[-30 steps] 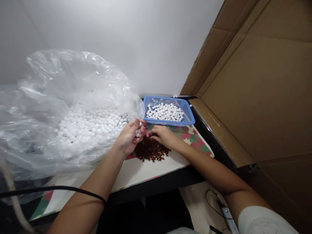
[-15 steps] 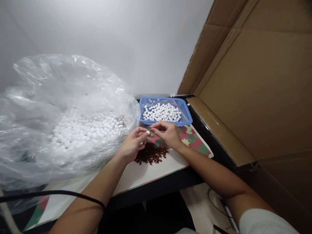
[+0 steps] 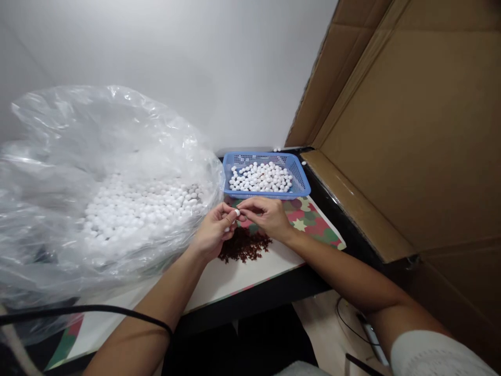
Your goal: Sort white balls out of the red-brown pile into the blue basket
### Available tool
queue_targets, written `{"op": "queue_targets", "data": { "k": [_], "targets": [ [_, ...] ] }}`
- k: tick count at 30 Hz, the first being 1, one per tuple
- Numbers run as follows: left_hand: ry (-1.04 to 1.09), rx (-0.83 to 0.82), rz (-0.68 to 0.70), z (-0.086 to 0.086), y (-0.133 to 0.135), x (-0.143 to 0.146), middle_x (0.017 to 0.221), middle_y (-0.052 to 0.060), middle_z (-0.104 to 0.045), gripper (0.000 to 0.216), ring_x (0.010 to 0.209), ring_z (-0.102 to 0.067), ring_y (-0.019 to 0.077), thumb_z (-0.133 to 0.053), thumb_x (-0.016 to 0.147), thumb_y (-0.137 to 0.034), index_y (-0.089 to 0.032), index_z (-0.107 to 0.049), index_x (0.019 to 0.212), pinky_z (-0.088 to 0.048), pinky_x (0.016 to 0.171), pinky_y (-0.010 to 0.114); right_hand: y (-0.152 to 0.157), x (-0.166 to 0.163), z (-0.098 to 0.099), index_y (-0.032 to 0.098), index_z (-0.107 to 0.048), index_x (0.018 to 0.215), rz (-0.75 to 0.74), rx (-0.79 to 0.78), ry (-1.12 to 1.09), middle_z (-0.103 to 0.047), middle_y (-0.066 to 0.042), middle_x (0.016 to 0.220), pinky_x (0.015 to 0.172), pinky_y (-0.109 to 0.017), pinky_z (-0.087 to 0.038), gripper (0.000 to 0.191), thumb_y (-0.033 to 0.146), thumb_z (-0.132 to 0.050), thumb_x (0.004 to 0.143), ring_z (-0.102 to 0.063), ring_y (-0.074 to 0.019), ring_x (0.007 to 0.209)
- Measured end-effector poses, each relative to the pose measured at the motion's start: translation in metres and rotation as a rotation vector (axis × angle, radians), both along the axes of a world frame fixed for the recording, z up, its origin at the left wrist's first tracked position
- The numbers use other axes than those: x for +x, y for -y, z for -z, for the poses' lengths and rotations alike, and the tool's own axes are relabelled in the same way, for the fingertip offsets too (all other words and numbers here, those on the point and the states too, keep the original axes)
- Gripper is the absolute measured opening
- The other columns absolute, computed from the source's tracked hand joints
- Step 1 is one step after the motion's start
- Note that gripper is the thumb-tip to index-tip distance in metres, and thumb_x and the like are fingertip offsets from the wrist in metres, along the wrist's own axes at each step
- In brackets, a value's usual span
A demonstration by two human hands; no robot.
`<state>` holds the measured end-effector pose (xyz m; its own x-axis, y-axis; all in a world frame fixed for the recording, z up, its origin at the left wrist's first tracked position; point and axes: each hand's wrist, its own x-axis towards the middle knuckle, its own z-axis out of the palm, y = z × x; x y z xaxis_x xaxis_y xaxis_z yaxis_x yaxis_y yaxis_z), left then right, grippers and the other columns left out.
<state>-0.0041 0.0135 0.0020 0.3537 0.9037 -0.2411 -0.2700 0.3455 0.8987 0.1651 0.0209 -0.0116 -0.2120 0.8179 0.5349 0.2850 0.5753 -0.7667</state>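
My left hand (image 3: 213, 232) pinches a small white ball (image 3: 237, 212) between thumb and fingers, with more white balls tucked in its palm. My right hand (image 3: 266, 216) is closed in a pinch right against that ball, holding something too small to make out. Both hands hover over a pile of dark red bits (image 3: 245, 245) on the table. Just behind them stands a blue basket (image 3: 301, 183) with several white balls in it. To the left lies a large clear plastic bag (image 3: 78, 156) full of white balls.
A big open cardboard box (image 3: 410, 130) fills the right side. The table (image 3: 219, 279) carries a red-and-green patterned mat at its right end. A black cable (image 3: 78, 309) crosses the lower left. A white wall stands behind.
My right hand rose from the dark red pile and met my left hand's fingertips. My left hand brought one white ball up into a pinch.
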Motion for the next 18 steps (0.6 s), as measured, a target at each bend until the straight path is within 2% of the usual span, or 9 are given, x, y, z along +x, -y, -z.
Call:
{"op": "queue_targets", "data": {
  "k": [8, 11, 14, 16, 18],
  "targets": [
    [0.024, 0.004, -0.026, 0.0026, -0.0009, -0.0016, 0.062, -0.002, -0.055, 0.034, 0.049, -0.039, 0.0048, -0.078, 0.069, -0.033, -0.017, -0.049, 0.078, -0.018, 0.038, 0.013, 0.0000, -0.0047, 0.0029, 0.020, -0.074, 0.090, -0.070, -0.099, -0.121, -0.074, -0.005, 0.096, 0.085, -0.033, -0.054, 0.012, 0.020, -0.062, 0.087, -0.069, -0.0182, 0.091],
    [0.006, 0.011, -0.046, 0.0023, -0.0003, 0.0011, 0.057, -0.004, -0.049, 0.035, 0.046, -0.037, 0.0039, -0.078, 0.069, -0.035, -0.016, -0.049, 0.075, -0.017, 0.038, 0.013, 0.0011, -0.0061, 0.0027, 0.019, -0.073, 0.088, -0.112, -0.157, -0.187, -0.074, -0.006, 0.097, 0.088, -0.035, -0.053, 0.008, 0.024, -0.069, 0.081, -0.069, -0.0194, 0.094],
    [-0.029, 0.023, -0.035, 0.0001, -0.0001, 0.0037, 0.056, -0.005, -0.048, 0.036, 0.043, -0.033, 0.0024, -0.077, 0.070, -0.039, -0.016, -0.049, 0.072, -0.017, 0.038, 0.014, 0.0015, -0.0076, 0.0018, 0.018, -0.069, 0.084, -0.135, -0.269, -0.268, -0.073, -0.006, 0.099, 0.085, -0.036, -0.055, 0.017, 0.028, -0.077, 0.073, -0.069, -0.0199, 0.090],
    [-0.057, 0.041, -0.044, -0.0026, -0.0011, 0.0034, 0.057, -0.004, -0.049, 0.036, 0.043, -0.033, 0.0024, -0.076, 0.071, -0.042, -0.016, -0.051, 0.074, -0.018, 0.038, 0.013, 0.0003, -0.0074, 0.0013, 0.017, -0.064, 0.079, -0.110, -0.322, -0.325, -0.072, -0.006, 0.096, 0.080, -0.034, -0.055, 0.018, 0.030, -0.076, 0.074, -0.068, -0.0187, 0.086],
    [-0.086, 0.072, -0.098, -0.0065, -0.0033, 0.0008, 0.062, -0.002, -0.054, 0.035, 0.045, -0.036, 0.0030, -0.075, 0.072, -0.042, -0.016, -0.053, 0.077, -0.018, 0.038, 0.013, -0.0022, -0.0056, 0.0016, 0.018, -0.061, 0.083, -0.070, -0.339, -0.342, -0.070, -0.004, 0.092, 0.076, -0.032, -0.055, 0.016, 0.029, -0.071, 0.078, -0.067, -0.0167, 0.081]
  ]
}}
